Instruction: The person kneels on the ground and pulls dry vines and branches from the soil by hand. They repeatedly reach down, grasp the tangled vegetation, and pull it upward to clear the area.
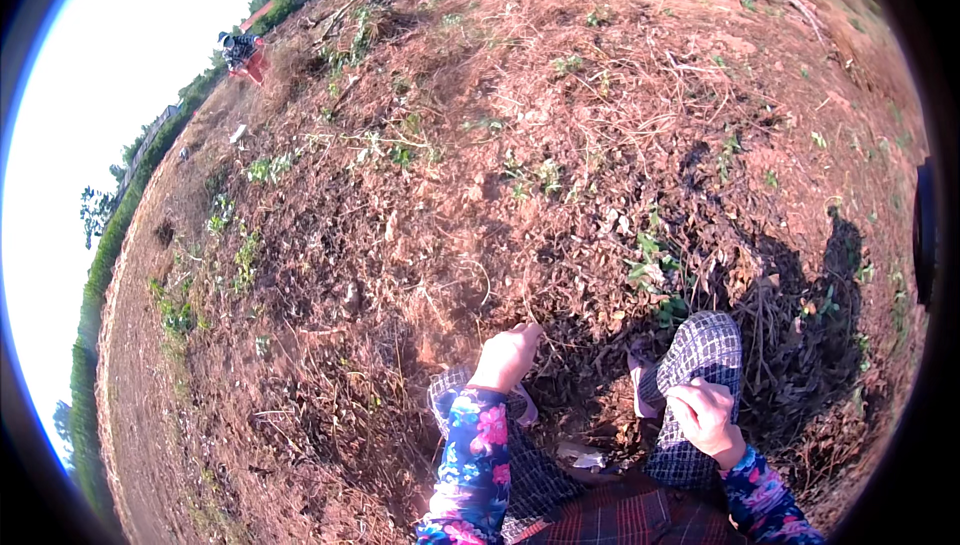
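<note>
My left hand (pixel 510 356) reaches over dry plant litter (pixel 570 342) beside my left knee, its fingers curled downward. A thin stem shows by the fingertips, but whether they grip it is hidden. My right hand (pixel 703 419) is in front of my right leg (pixel 697 350), fingers bent inward; I cannot see into its palm. Both forearms wear floral sleeves (pixel 480 447). I am low to the ground, knees bent in checked trousers. A crumpled pale scrap (pixel 586 458) lies between my legs. Green leaves (pixel 651 264) poke out of the litter ahead of my right knee.
Reddish soil (pixel 720 42) with withered stalks (pixel 667 102) slopes away ahead. Another person (pixel 244 57) bends over at the far left. A white object (pixel 238 132) lies nearer than that person. Green weeds (pixel 176 316) grow at left; a hedge (pixel 112 260) borders the field.
</note>
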Demonstrator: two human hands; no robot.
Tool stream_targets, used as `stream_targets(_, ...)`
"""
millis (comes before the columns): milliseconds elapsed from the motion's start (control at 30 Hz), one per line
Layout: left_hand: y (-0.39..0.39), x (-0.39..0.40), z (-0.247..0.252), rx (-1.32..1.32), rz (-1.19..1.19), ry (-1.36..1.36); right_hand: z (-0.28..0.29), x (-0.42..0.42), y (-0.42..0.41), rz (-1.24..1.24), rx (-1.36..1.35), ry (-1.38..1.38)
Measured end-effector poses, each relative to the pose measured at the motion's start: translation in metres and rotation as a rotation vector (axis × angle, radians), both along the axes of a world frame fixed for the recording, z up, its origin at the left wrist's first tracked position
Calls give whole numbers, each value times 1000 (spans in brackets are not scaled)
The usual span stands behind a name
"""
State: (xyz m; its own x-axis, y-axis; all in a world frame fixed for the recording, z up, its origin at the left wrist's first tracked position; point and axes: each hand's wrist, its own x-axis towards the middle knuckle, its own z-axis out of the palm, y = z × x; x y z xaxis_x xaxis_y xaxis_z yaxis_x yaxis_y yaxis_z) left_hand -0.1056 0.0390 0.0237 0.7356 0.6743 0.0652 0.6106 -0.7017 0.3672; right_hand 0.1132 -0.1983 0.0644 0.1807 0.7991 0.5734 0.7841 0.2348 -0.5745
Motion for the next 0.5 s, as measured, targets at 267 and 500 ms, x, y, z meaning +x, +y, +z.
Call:
stream_targets(267, -2, 4, 12, -5, -22, -193, 2, 4, -3, 33, 28, 22)
stream_targets(500, -3, 6, 12, -30, -32, -58, -13, 57, -51, -459, -47, 304)
